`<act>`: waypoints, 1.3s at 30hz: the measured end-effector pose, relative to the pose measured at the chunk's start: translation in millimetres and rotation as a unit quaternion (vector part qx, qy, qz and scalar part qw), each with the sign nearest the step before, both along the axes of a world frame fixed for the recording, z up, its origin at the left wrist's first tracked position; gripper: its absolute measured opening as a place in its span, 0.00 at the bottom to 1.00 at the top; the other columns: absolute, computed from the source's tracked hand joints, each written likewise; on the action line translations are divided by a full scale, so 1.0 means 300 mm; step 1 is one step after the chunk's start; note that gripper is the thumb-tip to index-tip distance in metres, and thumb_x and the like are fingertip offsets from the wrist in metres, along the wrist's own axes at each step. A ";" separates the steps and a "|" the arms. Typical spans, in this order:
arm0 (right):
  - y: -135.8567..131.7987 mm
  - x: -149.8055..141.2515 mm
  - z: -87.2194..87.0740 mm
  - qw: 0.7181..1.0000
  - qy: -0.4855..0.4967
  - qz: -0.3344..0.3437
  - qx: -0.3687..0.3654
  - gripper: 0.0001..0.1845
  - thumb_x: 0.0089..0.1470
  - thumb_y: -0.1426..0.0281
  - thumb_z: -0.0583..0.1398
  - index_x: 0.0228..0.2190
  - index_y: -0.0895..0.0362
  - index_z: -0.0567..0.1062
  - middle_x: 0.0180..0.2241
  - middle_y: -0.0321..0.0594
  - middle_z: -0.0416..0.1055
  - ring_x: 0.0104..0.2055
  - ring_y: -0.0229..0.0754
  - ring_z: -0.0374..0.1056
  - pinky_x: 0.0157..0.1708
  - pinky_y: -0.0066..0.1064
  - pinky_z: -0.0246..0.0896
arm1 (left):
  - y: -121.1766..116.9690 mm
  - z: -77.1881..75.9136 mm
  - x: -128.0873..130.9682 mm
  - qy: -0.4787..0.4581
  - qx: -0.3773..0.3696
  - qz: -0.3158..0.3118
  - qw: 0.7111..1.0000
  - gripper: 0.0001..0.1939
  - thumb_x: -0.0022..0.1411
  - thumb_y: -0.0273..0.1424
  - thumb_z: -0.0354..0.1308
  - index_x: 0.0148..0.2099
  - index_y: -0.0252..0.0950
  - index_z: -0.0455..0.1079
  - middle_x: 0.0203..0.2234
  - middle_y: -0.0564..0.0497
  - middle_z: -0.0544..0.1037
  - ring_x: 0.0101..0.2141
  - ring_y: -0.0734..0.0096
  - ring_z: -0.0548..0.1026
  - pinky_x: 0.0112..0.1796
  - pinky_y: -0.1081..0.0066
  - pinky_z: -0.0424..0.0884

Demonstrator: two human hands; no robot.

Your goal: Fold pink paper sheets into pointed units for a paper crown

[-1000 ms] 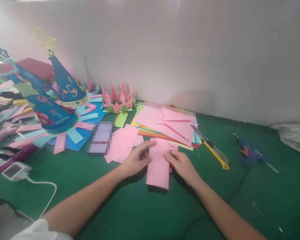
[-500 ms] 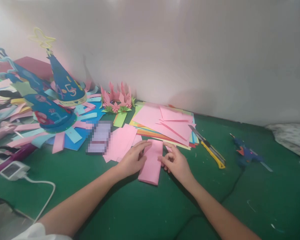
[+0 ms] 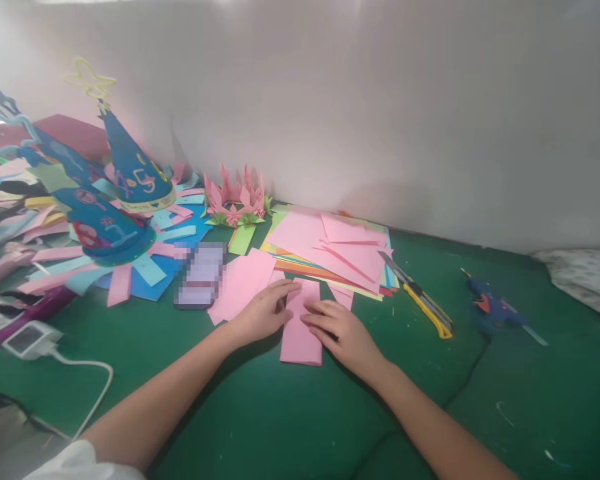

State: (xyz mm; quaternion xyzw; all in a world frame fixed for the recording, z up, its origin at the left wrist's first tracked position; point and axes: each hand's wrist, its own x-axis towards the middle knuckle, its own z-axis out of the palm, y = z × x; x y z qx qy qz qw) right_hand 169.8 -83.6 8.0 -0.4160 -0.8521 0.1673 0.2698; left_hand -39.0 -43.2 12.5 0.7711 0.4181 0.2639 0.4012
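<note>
A folded pink paper strip point(image 3: 301, 343) lies flat on the green tabletop in front of me, its long sides running away from me. My left hand point(image 3: 266, 312) rests along its left edge, fingertips on the upper left corner and thumb lower down, apart from the fingers. Across the right side of the strip lie the outstretched fingers of my right hand point(image 3: 347, 330), pressing on its surface. Neither hand is wrapped round the paper. Behind the strip, loose pink sheets point(image 3: 245, 280) are partly hidden by my left hand.
A stack of coloured paper point(image 3: 305, 230) lies behind. To the right are a yellow utility knife point(image 3: 427, 310) with its blade out and a blue glue gun point(image 3: 495, 307). A phone point(image 3: 200, 275), a pink paper crown point(image 3: 237, 197) and blue cone hats point(image 3: 135, 170) occupy the left.
My right hand has moved left from the strip's right edge, and its fingers now lie on top. The strip has straightened slightly. My left hand stays almost in place.
</note>
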 end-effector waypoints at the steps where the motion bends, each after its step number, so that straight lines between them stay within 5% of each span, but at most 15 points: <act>1: 0.001 0.001 0.000 1.000 -0.006 0.006 0.004 0.14 0.60 0.69 0.53 0.43 0.51 0.76 0.48 0.42 0.71 0.49 0.44 0.66 0.48 0.39 0.64 | 0.005 0.001 -0.001 0.001 -0.006 -0.003 1.000 0.23 0.54 0.23 0.53 0.54 0.37 0.66 0.54 0.45 0.66 0.28 0.78 0.69 0.37 0.68 0.72; 8: 0.008 0.008 -0.007 0.999 -0.014 0.028 0.010 0.15 0.60 0.69 0.53 0.45 0.50 0.75 0.49 0.42 0.71 0.49 0.45 0.65 0.48 0.41 0.64 | 0.030 -0.007 -0.007 0.041 -0.008 -0.013 0.999 0.26 0.52 0.23 0.55 0.56 0.37 0.65 0.53 0.44 0.68 0.29 0.75 0.71 0.36 0.68 0.73; 15: 0.009 0.012 -0.014 0.999 -0.022 0.036 0.010 0.15 0.61 0.70 0.52 0.46 0.52 0.75 0.50 0.43 0.70 0.50 0.46 0.63 0.48 0.42 0.63 | 0.010 0.027 0.012 0.088 0.069 -0.016 0.994 0.24 0.54 0.20 0.52 0.54 0.33 0.66 0.54 0.44 0.68 0.54 0.62 0.66 0.55 0.63 0.63; 30: 0.005 0.014 -0.003 0.997 -0.054 0.045 0.013 0.16 0.61 0.68 0.52 0.47 0.49 0.73 0.51 0.43 0.69 0.50 0.47 0.64 0.48 0.44 0.64 | 0.010 0.005 0.003 0.092 0.078 -0.029 0.992 0.26 0.54 0.21 0.52 0.56 0.36 0.62 0.56 0.44 0.65 0.55 0.61 0.65 0.54 0.60 0.64; 39: 0.004 0.020 0.041 0.990 -0.105 0.085 -0.035 0.29 0.49 0.52 0.61 0.50 0.50 0.71 0.54 0.46 0.65 0.53 0.52 0.60 0.50 0.46 0.59 | 0.011 0.002 0.004 0.095 0.068 -0.022 0.993 0.26 0.53 0.21 0.52 0.56 0.34 0.62 0.57 0.43 0.64 0.57 0.61 0.63 0.56 0.60 0.62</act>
